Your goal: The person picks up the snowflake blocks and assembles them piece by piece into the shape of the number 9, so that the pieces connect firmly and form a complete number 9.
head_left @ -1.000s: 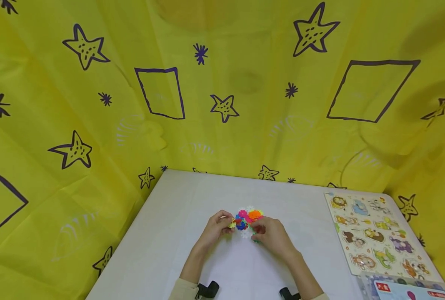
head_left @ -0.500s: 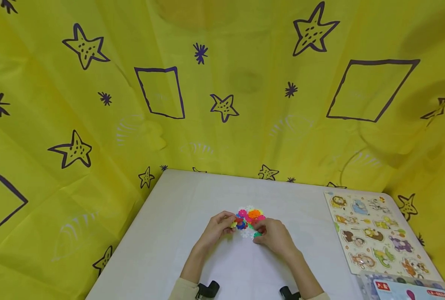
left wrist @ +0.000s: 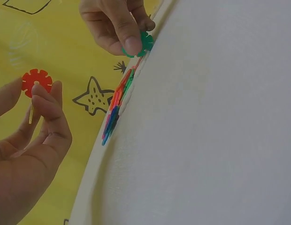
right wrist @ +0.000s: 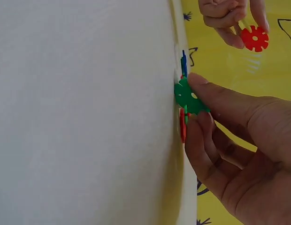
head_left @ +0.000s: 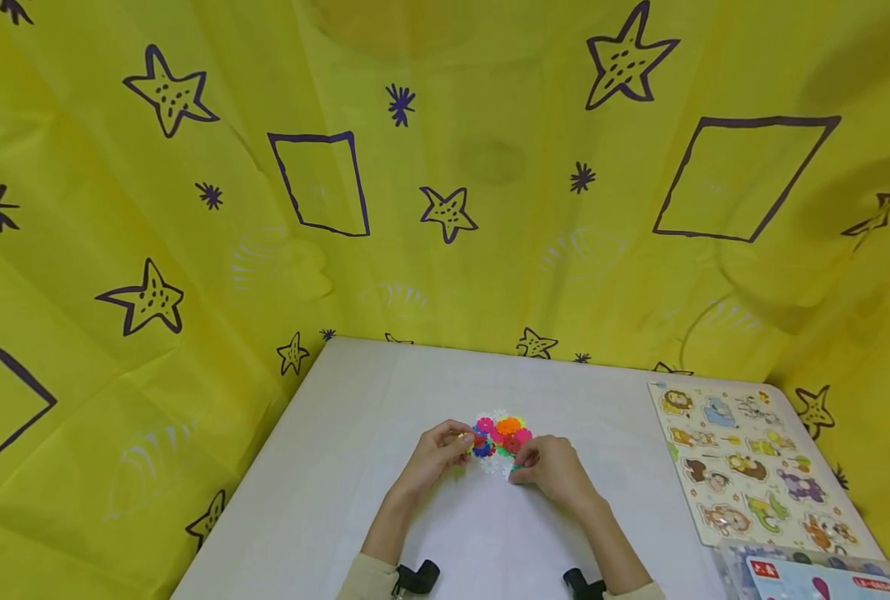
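Note:
My left hand (head_left: 432, 458) pinches a red notched plastic disc (left wrist: 30, 78) between thumb and fingers. A yellow disc (left wrist: 31, 114), seen edge-on in the left wrist view, is slotted to it. My right hand (head_left: 559, 477) holds a green notched disc (right wrist: 182, 93) with thumb and fingertips. A second green piece seen edge-on shows beside it, partly hidden by the fingers. Between the hands, a flat heap of interlocking snowflake discs (head_left: 509, 427) in pink, orange, blue, red and white lies on the table. The right fingertips are at its right edge.
The white-covered table (head_left: 370, 400) backs onto a yellow curtain (head_left: 490, 283) with drawn stars. On the right lies an animal puzzle board (head_left: 762, 460), and a clear package with a blue label (head_left: 805, 575) is nearer me.
My right hand has drawn slightly right of the heap, uncovering more red and pink discs. The left hand stays nearly in place, its yellow disc now less visible from the head.

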Motion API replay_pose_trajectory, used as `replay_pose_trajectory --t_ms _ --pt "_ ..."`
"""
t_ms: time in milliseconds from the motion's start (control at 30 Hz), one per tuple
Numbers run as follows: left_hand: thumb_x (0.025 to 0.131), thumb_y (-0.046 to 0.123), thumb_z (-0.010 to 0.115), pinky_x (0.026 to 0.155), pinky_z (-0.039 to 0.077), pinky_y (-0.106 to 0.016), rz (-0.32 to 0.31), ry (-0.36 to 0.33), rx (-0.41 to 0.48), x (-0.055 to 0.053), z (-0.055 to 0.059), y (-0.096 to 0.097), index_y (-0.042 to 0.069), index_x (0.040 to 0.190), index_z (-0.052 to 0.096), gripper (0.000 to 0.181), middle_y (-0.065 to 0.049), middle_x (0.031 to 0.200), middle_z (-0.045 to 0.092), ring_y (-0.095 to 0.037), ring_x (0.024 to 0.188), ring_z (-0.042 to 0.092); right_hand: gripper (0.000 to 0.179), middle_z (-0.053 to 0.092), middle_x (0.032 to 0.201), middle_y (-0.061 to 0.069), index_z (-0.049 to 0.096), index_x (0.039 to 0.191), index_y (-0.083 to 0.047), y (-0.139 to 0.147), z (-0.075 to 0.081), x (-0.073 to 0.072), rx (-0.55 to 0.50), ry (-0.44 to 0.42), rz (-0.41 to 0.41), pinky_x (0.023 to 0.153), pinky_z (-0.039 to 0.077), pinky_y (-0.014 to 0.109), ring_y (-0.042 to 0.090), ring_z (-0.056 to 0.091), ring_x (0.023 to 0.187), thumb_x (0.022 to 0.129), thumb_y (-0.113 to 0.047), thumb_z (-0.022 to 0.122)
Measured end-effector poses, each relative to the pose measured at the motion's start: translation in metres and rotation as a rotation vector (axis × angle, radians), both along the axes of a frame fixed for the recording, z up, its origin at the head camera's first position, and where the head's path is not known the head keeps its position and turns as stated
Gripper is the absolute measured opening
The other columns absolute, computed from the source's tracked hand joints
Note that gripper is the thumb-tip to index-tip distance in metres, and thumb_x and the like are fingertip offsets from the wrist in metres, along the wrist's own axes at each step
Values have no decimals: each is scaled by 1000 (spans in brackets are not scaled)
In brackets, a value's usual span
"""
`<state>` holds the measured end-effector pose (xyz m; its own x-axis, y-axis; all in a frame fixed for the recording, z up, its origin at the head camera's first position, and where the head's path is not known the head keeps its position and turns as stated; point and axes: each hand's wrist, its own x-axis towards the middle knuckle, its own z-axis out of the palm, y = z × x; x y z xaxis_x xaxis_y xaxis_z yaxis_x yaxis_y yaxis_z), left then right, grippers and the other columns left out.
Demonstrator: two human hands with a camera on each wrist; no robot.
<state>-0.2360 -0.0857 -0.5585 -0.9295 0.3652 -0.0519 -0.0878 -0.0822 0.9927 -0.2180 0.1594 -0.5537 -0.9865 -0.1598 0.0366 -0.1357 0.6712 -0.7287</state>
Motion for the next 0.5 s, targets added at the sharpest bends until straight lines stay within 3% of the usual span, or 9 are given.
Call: replay_pose_trajectory --t_ms 200,367,500 --pt "102 22 70 83 57 -30 9 29 -34 -1 -2 3 -1 120 67 30 -31 111 69 -23 86 64 7 72 73 -1 80 84 -11 -2 13 2 -214 -70 -23 61 58 27 19 68 66 87 -14 86" --pt "100 21 72 80 57 -30 27 25 -31 -1 -3 4 -1 119 67 29 -30 105 69 -22 84 64 16 76 79 10 77 90 -1 -5 22 2 -419 -102 -20 66 63 36 30 75 71 88 -15 85" --pt "101 23 72 79 56 -29 36 27 -35 0 -4 3 -1 119 68 30 -27 103 70 -22 84 63 20 76 82 16 75 95 5 -6 27 3 -513 -112 -12 69 63 42 38 76 74 90 -13 83"
